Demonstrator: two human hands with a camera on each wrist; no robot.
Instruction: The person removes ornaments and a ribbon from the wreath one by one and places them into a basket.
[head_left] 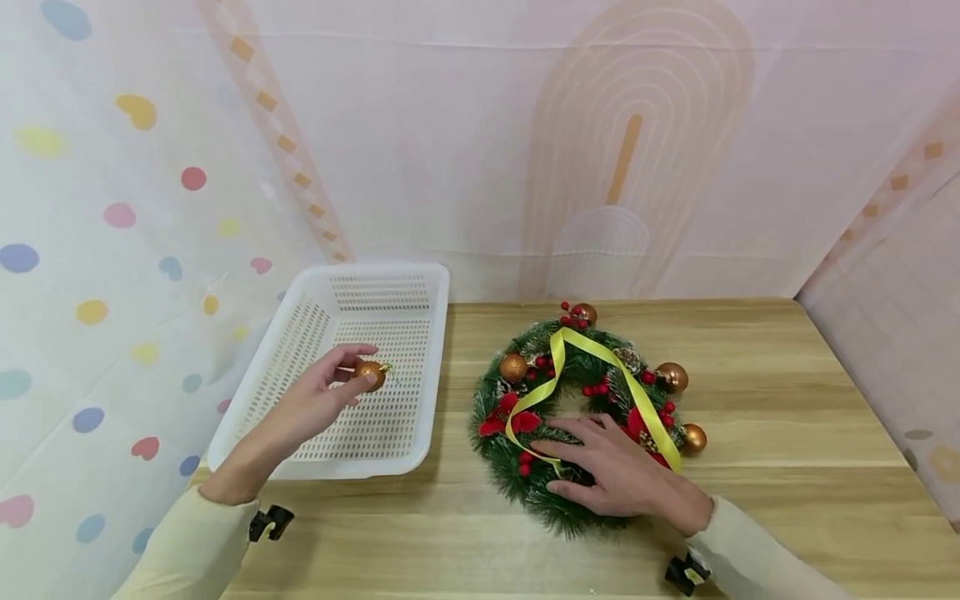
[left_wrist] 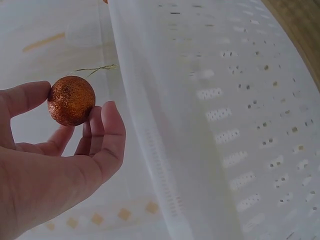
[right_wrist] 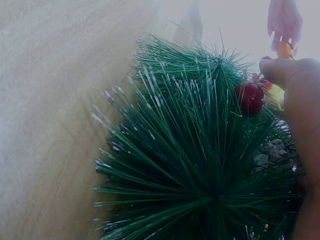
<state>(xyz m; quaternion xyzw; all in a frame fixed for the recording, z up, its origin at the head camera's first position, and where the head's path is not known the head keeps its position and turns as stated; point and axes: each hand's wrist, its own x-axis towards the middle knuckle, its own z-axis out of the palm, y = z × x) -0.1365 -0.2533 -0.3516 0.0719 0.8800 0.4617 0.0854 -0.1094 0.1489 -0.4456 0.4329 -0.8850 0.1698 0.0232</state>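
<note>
Over the white plastic basket (head_left: 437,375), my left hand (head_left: 318,396) pinches a glittery copper bauble (left_wrist: 71,101) between thumb and fingers. A thin gold thread sticks out from the bauble's top. My right hand (head_left: 618,471) rests on the near part of a green Christmas wreath (head_left: 510,475), its fingers spread and a little bent. Red berries, red flowers and several copper baubles decorate the wreath. Across it lies a loose yellow ribbon (head_left: 651,408). In the right wrist view, pine needles (right_wrist: 200,165) and a red berry (right_wrist: 250,99) sit beside the right hand.
Basket and wreath stand side by side on a wooden table (head_left: 787,400). Behind the table hangs a patterned cloth (head_left: 450,150), and a dotted cloth (head_left: 97,358) runs along the left. Each wrist wears a small black mount.
</note>
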